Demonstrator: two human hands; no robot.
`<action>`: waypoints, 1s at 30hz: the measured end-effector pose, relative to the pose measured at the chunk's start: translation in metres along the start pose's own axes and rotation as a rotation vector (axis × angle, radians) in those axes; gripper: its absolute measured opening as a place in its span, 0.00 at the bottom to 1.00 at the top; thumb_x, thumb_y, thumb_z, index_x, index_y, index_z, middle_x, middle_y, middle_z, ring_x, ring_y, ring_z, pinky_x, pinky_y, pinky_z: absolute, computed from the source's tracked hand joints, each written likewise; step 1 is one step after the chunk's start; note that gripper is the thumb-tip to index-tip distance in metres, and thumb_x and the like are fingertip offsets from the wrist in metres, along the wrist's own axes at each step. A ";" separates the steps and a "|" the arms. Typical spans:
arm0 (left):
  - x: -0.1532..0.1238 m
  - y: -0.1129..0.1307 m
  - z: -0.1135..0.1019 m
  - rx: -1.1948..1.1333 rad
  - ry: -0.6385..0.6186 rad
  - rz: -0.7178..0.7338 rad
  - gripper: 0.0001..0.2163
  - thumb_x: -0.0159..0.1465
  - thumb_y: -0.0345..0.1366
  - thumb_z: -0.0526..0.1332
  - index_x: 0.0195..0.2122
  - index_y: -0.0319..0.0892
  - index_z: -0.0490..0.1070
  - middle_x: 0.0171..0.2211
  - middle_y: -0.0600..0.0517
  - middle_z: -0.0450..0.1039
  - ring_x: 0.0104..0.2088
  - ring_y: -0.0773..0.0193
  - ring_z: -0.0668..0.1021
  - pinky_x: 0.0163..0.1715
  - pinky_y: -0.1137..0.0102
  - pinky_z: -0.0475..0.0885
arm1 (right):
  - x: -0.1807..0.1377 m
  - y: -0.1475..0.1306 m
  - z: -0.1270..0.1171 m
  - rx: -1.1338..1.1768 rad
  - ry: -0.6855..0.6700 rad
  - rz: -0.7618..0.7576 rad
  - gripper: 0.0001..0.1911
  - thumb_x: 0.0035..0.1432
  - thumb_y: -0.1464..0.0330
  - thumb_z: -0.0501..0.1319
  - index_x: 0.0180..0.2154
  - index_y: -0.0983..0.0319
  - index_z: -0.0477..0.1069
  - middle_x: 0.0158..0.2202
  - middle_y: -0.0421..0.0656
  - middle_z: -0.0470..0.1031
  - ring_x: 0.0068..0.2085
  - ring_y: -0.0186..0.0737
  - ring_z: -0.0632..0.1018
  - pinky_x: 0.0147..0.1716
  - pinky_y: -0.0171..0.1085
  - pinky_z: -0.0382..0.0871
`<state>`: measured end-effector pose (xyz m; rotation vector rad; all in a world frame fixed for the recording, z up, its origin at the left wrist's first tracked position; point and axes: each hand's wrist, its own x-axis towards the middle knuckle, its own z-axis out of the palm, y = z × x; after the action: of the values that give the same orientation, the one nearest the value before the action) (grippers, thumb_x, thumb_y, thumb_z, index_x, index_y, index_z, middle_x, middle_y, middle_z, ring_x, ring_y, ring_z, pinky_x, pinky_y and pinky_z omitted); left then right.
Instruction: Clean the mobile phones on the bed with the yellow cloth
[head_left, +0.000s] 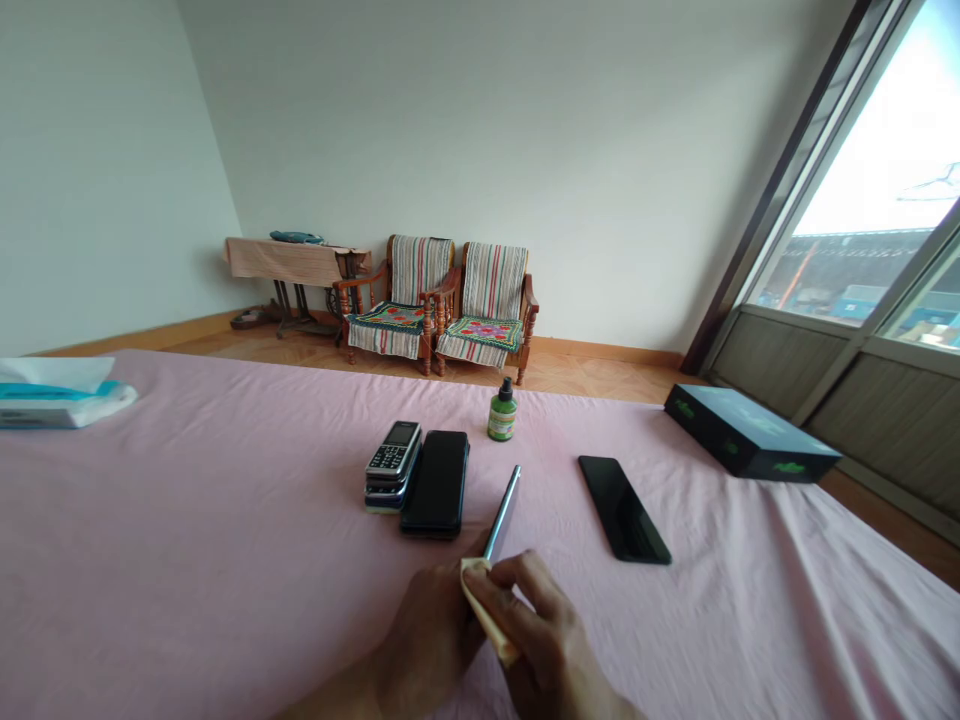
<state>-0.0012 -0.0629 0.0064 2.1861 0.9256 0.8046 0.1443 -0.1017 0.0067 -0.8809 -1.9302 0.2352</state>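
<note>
My left hand (431, 630) grips a smartphone (502, 513) that stands on edge, its thin silver side turned up. In my right hand (544, 630) is a folded pale yellow cloth (491, 622), pinched against the near end of the phone. Part of the phone is hidden behind my fingers. Just beyond my left hand lies a stack of black smartphones (436, 480). Touching its left side is a pile of keypad phones (394, 455). To the right, another black smartphone (624, 508) lies flat, screen up.
A green spray bottle (502, 412) with a black top stands behind the phones. At the right is a dark box (750, 430); at the far left, a tissue pack (64, 395). A pink cloth (225, 560) covers the surface. Two wooden chairs (487, 300) stand by the wall.
</note>
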 end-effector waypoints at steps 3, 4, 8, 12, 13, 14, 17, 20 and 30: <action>0.001 -0.001 0.002 0.013 0.051 -0.004 0.09 0.64 0.31 0.54 0.40 0.40 0.73 0.34 0.48 0.77 0.32 0.60 0.79 0.32 0.73 0.72 | 0.008 0.013 0.000 -0.070 0.037 0.082 0.26 0.58 0.79 0.52 0.55 0.54 0.67 0.38 0.46 0.71 0.39 0.41 0.74 0.36 0.36 0.71; 0.002 -0.001 0.002 0.024 0.060 -0.006 0.11 0.63 0.29 0.53 0.45 0.40 0.72 0.37 0.48 0.77 0.36 0.59 0.79 0.36 0.72 0.73 | 0.012 0.020 0.000 -0.089 0.057 0.119 0.25 0.58 0.80 0.52 0.53 0.54 0.69 0.37 0.46 0.71 0.38 0.40 0.74 0.36 0.36 0.71; 0.002 -0.002 0.002 0.062 0.061 -0.002 0.20 0.62 0.26 0.52 0.55 0.43 0.66 0.47 0.47 0.75 0.50 0.57 0.76 0.50 0.68 0.68 | 0.035 0.049 -0.005 -0.141 0.109 0.233 0.21 0.58 0.79 0.53 0.48 0.56 0.74 0.34 0.44 0.70 0.36 0.38 0.73 0.35 0.34 0.68; 0.002 -0.004 0.000 0.086 0.062 -0.010 0.20 0.62 0.28 0.52 0.55 0.42 0.66 0.41 0.48 0.77 0.42 0.57 0.79 0.44 0.70 0.72 | 0.055 0.069 -0.006 -0.160 0.171 0.369 0.15 0.58 0.75 0.55 0.41 0.60 0.77 0.31 0.42 0.69 0.32 0.36 0.73 0.31 0.33 0.64; 0.003 -0.004 0.000 0.094 0.061 -0.011 0.19 0.62 0.28 0.52 0.54 0.42 0.67 0.37 0.48 0.78 0.38 0.58 0.80 0.40 0.72 0.73 | 0.058 0.073 -0.005 -0.143 0.187 0.414 0.13 0.58 0.74 0.55 0.38 0.61 0.78 0.29 0.42 0.69 0.31 0.36 0.72 0.30 0.33 0.63; 0.003 -0.005 0.000 0.103 0.059 -0.011 0.18 0.63 0.29 0.52 0.53 0.41 0.68 0.34 0.50 0.78 0.35 0.59 0.80 0.37 0.73 0.74 | 0.060 0.076 -0.004 -0.124 0.205 0.457 0.12 0.59 0.72 0.55 0.34 0.62 0.78 0.28 0.41 0.69 0.30 0.35 0.72 0.29 0.32 0.63; 0.004 -0.007 0.001 0.142 0.047 0.003 0.15 0.63 0.30 0.51 0.48 0.41 0.71 0.25 0.52 0.75 0.27 0.61 0.78 0.28 0.76 0.72 | 0.063 0.089 0.001 -0.091 0.252 0.561 0.14 0.59 0.69 0.55 0.27 0.64 0.76 0.27 0.41 0.69 0.28 0.34 0.72 0.27 0.31 0.61; 0.004 -0.014 0.004 0.178 0.056 0.008 0.12 0.63 0.32 0.51 0.40 0.41 0.73 0.22 0.53 0.72 0.24 0.63 0.76 0.24 0.77 0.69 | 0.059 0.105 0.003 -0.085 0.234 0.641 0.13 0.55 0.71 0.57 0.20 0.65 0.72 0.23 0.40 0.69 0.25 0.33 0.71 0.22 0.30 0.58; 0.004 -0.013 0.005 0.214 0.067 -0.003 0.12 0.64 0.33 0.48 0.33 0.42 0.72 0.21 0.53 0.68 0.21 0.66 0.72 0.22 0.77 0.65 | 0.047 0.106 0.002 -0.095 0.141 0.748 0.14 0.40 0.82 0.53 0.12 0.60 0.57 0.12 0.37 0.62 0.19 0.33 0.67 0.21 0.31 0.55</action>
<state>-0.0005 -0.0543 -0.0046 2.3513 1.0921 0.8138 0.1809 0.0066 -0.0146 -1.6147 -1.4186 0.5046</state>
